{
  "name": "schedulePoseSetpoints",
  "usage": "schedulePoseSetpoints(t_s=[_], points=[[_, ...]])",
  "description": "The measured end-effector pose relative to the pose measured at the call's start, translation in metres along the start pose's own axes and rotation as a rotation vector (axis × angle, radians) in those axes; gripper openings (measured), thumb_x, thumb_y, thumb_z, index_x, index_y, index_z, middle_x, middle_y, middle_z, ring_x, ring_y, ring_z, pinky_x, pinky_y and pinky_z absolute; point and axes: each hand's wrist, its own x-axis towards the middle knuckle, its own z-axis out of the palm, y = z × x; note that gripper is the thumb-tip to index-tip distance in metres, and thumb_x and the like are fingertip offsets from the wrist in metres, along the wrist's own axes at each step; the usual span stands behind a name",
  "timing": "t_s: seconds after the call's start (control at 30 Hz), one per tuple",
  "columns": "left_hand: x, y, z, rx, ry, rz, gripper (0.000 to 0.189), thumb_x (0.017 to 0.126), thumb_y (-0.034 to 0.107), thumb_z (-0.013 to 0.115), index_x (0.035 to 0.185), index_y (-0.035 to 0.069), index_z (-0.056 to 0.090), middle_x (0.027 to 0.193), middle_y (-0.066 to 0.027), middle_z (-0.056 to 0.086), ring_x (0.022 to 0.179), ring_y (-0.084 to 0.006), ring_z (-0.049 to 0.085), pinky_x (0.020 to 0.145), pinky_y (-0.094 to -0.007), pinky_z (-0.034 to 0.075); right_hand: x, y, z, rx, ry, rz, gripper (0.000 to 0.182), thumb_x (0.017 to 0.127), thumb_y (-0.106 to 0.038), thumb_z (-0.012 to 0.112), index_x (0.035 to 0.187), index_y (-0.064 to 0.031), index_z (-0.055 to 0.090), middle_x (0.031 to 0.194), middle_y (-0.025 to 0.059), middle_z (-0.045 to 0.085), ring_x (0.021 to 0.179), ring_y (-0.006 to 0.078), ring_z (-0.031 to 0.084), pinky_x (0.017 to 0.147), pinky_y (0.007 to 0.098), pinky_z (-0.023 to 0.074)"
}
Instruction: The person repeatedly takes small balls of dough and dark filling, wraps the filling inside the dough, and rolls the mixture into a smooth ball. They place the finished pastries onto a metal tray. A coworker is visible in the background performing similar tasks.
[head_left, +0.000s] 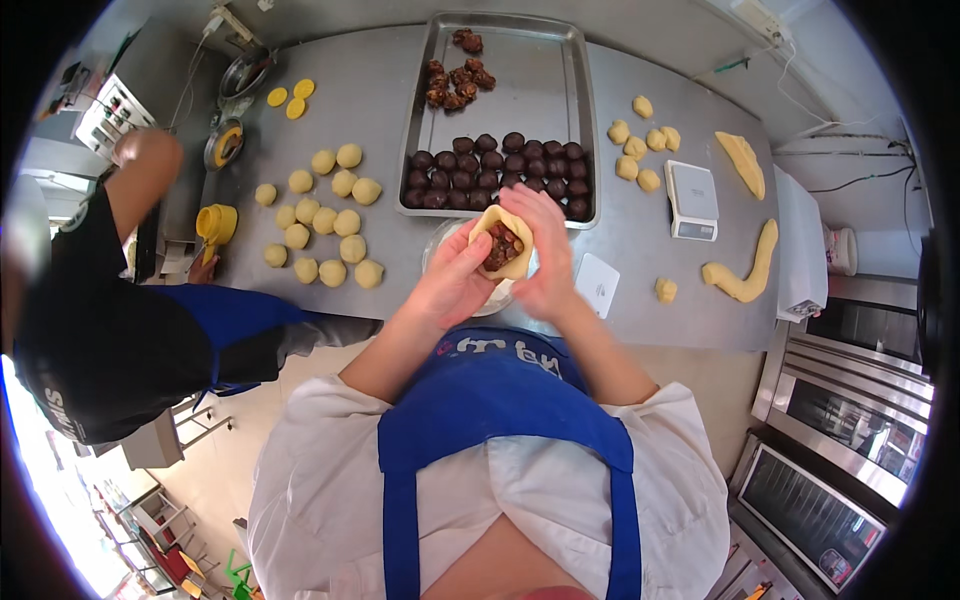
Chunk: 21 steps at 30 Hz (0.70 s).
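My left hand (454, 277) holds a round wrapper of pale dough (523, 225) cupped around a chunky brown filling (501, 251), the thumb resting at its rim. Against the right side of the wrapper lies my right hand (545, 255), slightly blurred, its fingers raised and curved. Below both hands is a bowl (496, 301) holding something white, mostly hidden. Just beyond them, a metal tray (517, 90) bears rows of dark filling balls (491, 160) and several chunky brown clumps (453, 86). Many smooth dough balls (324, 220) sit on the steel table to the left.
On the right are small dough pieces (634, 147), a digital scale (691, 201), a white card-like square (597, 285), a dough rope (746, 285) and a dough slab (741, 163). A co-worker (112, 330) stands at the left, near a yellow cup (217, 223). Ovens (847, 405) stand at right.
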Motion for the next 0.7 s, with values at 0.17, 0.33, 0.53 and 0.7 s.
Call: schedulePoseSetpoints(t_s=[0.17,0.33,0.53,0.7], points=[[-0.004,0.016,0.044,0.173,0.103,-0.082,0.043,0.104,0.016,0.041,0.145,0.005,0.035,0.138,-0.0106,0.048,0.128,-0.0225,0.049,0.108,-0.0385,0.041,0.027,-0.002,-0.01,-0.119,-0.075,-0.168,0.028,0.073,-0.006,0.056,0.098,-0.0023,0.067,0.106,0.0162,0.068,0.101,0.0342,0.063,0.093,0.0444,0.0467],[-0.003,0.014,0.054,0.065,0.001,0.092,0.043,0.105,0.023,0.039,0.145,0.007,0.035,0.137,-0.0091,0.046,0.127,-0.0205,0.047,0.108,-0.0394,0.04,0.032,-0.015,0.031,0.125,0.437,-0.164,0.041,0.093,-0.032,0.045,0.112,-0.0004,0.063,0.114,0.0151,0.066,0.111,0.0365,0.058,0.098,0.0444,0.0431],[-0.015,0.023,0.038,0.303,0.146,-0.05,0.042,0.105,0.023,0.038,0.144,0.009,0.034,0.129,-0.0062,0.051,0.118,-0.0163,0.053,0.097,-0.0354,0.048,0.036,-0.018,0.001,-0.095,-0.139,-0.199,0.033,0.093,-0.029,0.05,0.105,-0.0033,0.067,0.111,0.0115,0.069,0.114,0.0286,0.062,0.104,0.0486,0.039],[-0.012,0.031,0.046,0.332,0.003,0.053,0.048,0.104,0.019,0.04,0.149,0.009,0.028,0.137,-0.0079,0.045,0.129,-0.0186,0.045,0.106,-0.0351,0.038,0.037,-0.017,0.016,0.096,0.065,-0.211,0.022,0.089,-0.014,0.048,0.085,-0.0027,0.067,0.1,0.0102,0.071,0.104,0.0286,0.066,0.099,0.0463,0.0423]])
